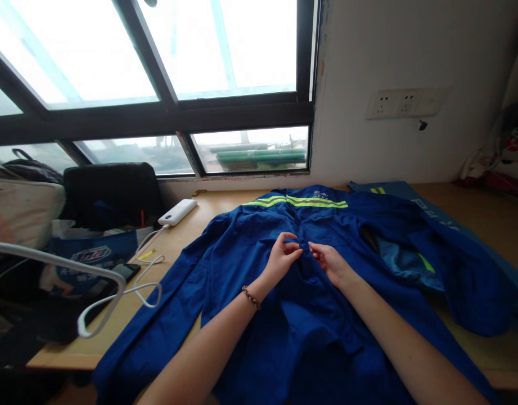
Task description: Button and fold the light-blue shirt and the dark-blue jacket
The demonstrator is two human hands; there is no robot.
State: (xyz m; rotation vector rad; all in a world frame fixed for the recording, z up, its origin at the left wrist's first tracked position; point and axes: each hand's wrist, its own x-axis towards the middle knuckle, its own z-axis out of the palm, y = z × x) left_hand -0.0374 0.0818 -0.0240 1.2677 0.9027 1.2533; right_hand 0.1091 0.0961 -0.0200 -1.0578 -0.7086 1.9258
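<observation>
A blue work jacket [237,270] with yellow-green reflective stripes lies spread on the table, its sleeves out to both sides. My left hand [284,251] pinches the front placket near the middle of the chest, thumb and index finger together. Close beside it on the right, my right hand [327,261] has its fingertips closed on the facing edge of the same placket. A button [312,280] shows on the placket just below my hands. What lies right between the fingertips is too small to make out.
On the wooden table [216,199], a white power bank [178,212] sits to the left with a white cable [143,288]. Another blue-grey garment [442,222] lies under the right sleeve. A black chair [113,191] and bags [94,261] stand at left; wall sockets [406,103] are behind.
</observation>
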